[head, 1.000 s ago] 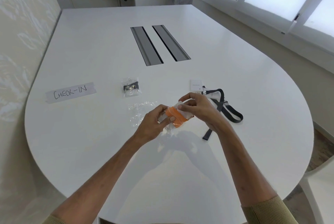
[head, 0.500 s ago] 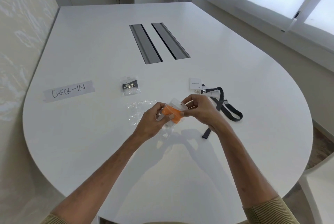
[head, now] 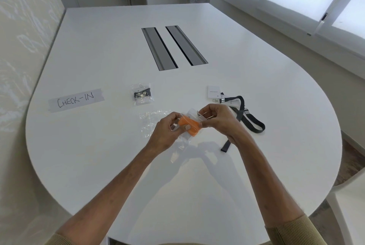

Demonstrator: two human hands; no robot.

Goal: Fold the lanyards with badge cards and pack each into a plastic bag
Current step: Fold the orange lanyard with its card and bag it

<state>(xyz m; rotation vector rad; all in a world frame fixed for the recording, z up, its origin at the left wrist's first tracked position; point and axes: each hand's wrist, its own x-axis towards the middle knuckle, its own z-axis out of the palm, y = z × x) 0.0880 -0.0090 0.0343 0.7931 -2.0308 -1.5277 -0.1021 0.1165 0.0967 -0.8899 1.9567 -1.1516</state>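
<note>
Fingers of left hand [head: 167, 132] and right hand [head: 215, 120] pinch a clear bag [head: 194, 115] holding orange lanyard [head: 189, 126].

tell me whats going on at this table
A person is packing lanyards into plastic bags. Both hands, left hand and right hand, hold a folded orange lanyard going into a clear bag. One packed bag lies beside the CHECK-IN label; a black lanyard with its card lies loose.
</note>
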